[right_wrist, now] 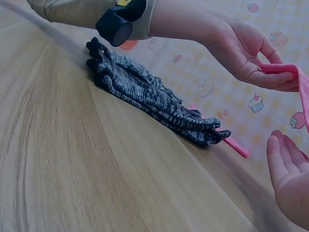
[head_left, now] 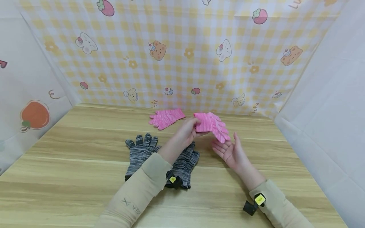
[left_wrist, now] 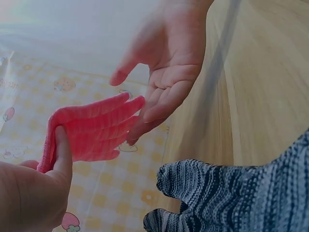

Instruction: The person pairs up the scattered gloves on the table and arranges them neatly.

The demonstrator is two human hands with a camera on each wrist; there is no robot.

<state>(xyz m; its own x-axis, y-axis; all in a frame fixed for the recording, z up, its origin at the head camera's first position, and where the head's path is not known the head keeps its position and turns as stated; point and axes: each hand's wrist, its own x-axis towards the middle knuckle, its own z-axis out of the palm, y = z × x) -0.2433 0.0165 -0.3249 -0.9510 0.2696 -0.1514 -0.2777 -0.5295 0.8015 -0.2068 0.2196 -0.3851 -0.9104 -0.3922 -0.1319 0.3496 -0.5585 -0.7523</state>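
A pink knit glove hangs in the air from my left hand, which pinches its cuff between thumb and fingers. The glove's fingers droop to the right, toward my right hand. That hand is palm up with straight fingers, its fingertips right at the glove's finger ends in the left wrist view. Another pink glove lies flat at the back of the table. Grey-and-black striped gloves lie under my left forearm, one at the left and one at the right, partly hidden by the sleeve.
The wooden table ends at a yellow checked cloth hanging along the back. White sheets hang at the left and right sides. Small black cameras are strapped on both wrists.
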